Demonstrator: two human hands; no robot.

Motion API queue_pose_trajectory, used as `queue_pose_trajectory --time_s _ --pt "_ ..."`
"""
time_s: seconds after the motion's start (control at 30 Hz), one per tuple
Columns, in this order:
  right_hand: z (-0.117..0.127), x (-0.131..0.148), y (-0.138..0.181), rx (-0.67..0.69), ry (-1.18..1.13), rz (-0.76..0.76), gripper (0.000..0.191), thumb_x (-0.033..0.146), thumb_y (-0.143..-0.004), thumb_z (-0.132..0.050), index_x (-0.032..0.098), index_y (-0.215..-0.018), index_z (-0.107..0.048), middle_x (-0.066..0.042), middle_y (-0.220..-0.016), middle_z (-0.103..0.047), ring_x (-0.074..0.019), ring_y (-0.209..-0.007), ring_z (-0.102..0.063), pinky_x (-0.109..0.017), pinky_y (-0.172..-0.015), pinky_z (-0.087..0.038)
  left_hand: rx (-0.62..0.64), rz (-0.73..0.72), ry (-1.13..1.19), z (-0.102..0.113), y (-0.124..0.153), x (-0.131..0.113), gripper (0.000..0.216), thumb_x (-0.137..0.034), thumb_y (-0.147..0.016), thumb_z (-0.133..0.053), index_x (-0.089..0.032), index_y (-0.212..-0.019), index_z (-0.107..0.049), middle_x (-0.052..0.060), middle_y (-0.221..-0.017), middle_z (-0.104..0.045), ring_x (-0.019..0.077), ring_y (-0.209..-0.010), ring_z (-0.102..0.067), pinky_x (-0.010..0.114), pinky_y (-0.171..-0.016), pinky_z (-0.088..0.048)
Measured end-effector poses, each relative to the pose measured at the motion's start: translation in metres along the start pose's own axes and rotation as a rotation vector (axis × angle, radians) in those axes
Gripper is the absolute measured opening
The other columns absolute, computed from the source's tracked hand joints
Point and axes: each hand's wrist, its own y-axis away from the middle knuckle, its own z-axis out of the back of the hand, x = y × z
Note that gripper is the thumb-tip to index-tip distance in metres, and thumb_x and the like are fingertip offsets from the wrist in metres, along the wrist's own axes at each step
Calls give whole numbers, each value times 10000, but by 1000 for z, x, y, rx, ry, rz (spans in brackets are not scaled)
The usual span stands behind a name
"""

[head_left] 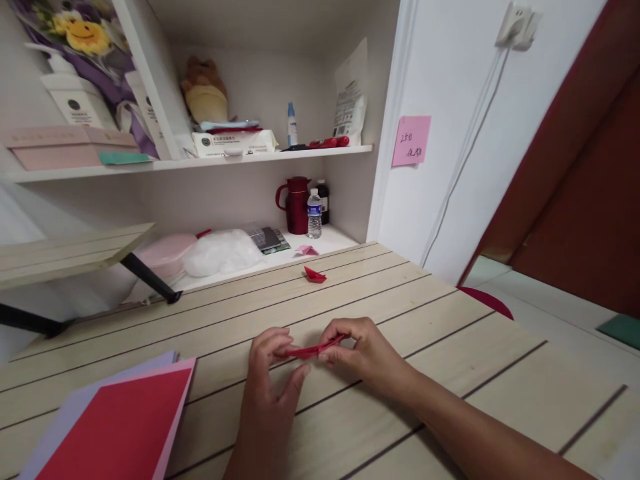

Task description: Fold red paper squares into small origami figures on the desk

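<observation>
Over the middle of the wooden table, a folded piece of red paper (309, 351), long and narrow, is held nearly level. My right hand (357, 343) pinches its right end between thumb and fingers. At the left end, the curled fingertips of my left hand (270, 363) touch the paper, while its thumb stands apart, just below the paper's edge. Beyond my hands, a small red paper boat (315, 275) rests on the table. Farther back is a pink folded paper piece (307, 251). My fingers hide part of the red paper's ends.
Red, pink and lilac paper sheets (120, 427) lie at the table's left front. A raised wooden stand (75, 253) with black legs is at the left. Behind the slatted table (400, 300), shelves hold a dark red jug (297, 207), a water bottle (314, 217) and a plastic bag (223, 253).
</observation>
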Motion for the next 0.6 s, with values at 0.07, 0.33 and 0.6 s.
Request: queue_pose_trajectory --time_s 0.07,0.33,0.6 --pt "-1 -1 1 23 21 -3 113 292 -785 -754 192 -740 -726 -15 -674 -707 -174 -654 -621 -273 -623 -466 7 -15 -26 3 -2 -2 231 -224 -859 -637 -291 -1062 -550 50 -1194 -539 184 -1013 -617 366 -879 -517" --pt "-2 -3 3 63 -12 -48 215 385 -782 -771 180 -752 -713 -22 -674 -697 -165 -634 -615 -265 -592 -470 62 -43 -193 8 -6 -15 51 -235 -861 -622 -283 -866 -638 31 -1078 -587 205 -1105 -567 359 -960 -444" --pt "-5 -2 3 95 -90 -106 256 418 -761 -781 171 -762 -715 -21 -674 -688 -149 -599 -611 -269 -591 -489 79 144 -51 4 -5 -14 93 -272 -776 -698 -253 -775 -607 15 -924 -661 197 -935 -627 319 -846 -464"
